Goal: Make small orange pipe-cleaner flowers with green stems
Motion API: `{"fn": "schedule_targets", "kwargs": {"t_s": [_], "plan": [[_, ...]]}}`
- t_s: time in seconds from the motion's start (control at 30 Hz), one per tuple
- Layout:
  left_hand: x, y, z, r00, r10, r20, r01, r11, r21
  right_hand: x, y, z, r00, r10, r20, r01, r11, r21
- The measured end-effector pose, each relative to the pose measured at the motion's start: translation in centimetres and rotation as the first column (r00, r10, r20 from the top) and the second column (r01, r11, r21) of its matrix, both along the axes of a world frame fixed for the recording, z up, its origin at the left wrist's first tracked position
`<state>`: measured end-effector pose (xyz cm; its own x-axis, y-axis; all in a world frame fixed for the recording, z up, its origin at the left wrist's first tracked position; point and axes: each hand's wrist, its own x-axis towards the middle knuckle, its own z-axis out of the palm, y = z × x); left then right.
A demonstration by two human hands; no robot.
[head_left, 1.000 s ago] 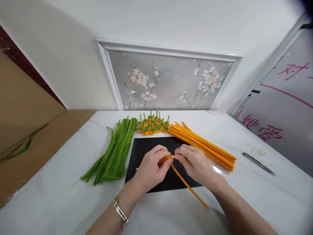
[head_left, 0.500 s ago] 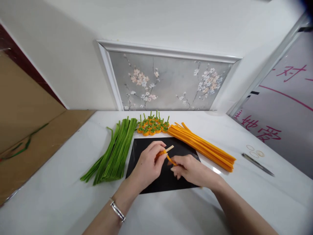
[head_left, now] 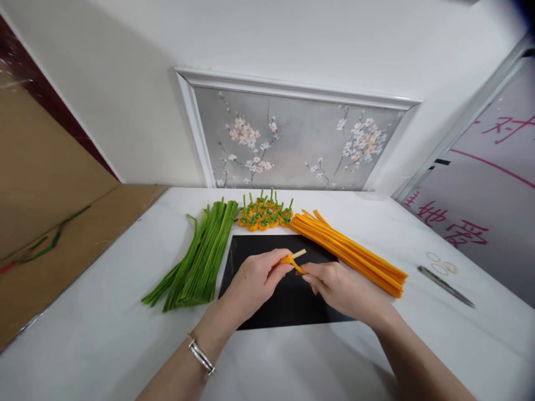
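Over the black mat [head_left: 276, 309], my left hand [head_left: 256, 278] is closed on a thin pale stick [head_left: 300, 253] with an orange pipe cleaner [head_left: 287, 259] wound round it. The stick's bare end pokes out to the right, past my fingertips. My right hand [head_left: 334, 284] pinches the loose end of that same pipe cleaner, a short length showing between the two hands. Fingers of the left hand hide part of the winding.
Green pipe cleaners [head_left: 200, 256] lie in a bundle at left, orange ones [head_left: 351, 253] at right. Several small orange pumpkin shapes with green stems [head_left: 267, 214] stand behind the mat. Tweezers [head_left: 446, 286] and rubber bands [head_left: 439, 268] lie far right. Cardboard [head_left: 83, 234] borders the left.
My right hand has turned and closed its fingers nearer the end of the orange strand. Both hands remain close together, the stick slightly further right. The whole view has shifted a little.
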<state>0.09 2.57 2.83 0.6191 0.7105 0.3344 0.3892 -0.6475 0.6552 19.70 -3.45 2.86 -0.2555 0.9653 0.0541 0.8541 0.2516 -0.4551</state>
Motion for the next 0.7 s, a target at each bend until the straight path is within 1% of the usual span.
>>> {"fn": "schedule_targets", "kwargs": {"t_s": [0.07,0.13,0.27,0.37,0.53,0.63,0.7], "plan": [[0.0,0.1,-0.2,1.000,0.023,0.000,-0.022,0.999,0.032,0.1,-0.3,0.3,1.000,-0.006,0.029,0.006,1.000,0.002],[-0.1,0.2,-0.3,0.998,0.058,-0.030,-0.056,0.995,0.080,0.2,-0.6,0.7,0.999,0.013,0.032,-0.013,1.000,0.014],[-0.3,0.2,-0.3,0.972,0.144,-0.188,-0.109,0.976,0.187,0.2,-1.4,1.3,0.996,0.079,0.033,-0.080,0.996,0.050],[-0.3,0.0,-0.4,0.946,0.175,-0.273,-0.105,0.962,0.254,0.1,-1.6,1.5,0.996,0.093,0.001,-0.092,0.985,0.142],[-0.2,0.0,-0.6,0.944,0.130,-0.302,-0.022,0.941,0.337,0.4,-1.1,1.2,0.996,0.060,-0.065,-0.036,0.945,0.325],[-0.1,-0.1,-0.7,0.950,0.081,-0.301,0.034,0.933,0.358,0.6,-0.6,0.8,0.992,0.042,-0.121,0.009,0.920,0.392],[0.0,-0.2,-0.7,0.955,0.056,-0.292,0.054,0.932,0.358,0.8,-0.3,0.7,0.985,0.020,-0.171,0.053,0.909,0.414]]}}
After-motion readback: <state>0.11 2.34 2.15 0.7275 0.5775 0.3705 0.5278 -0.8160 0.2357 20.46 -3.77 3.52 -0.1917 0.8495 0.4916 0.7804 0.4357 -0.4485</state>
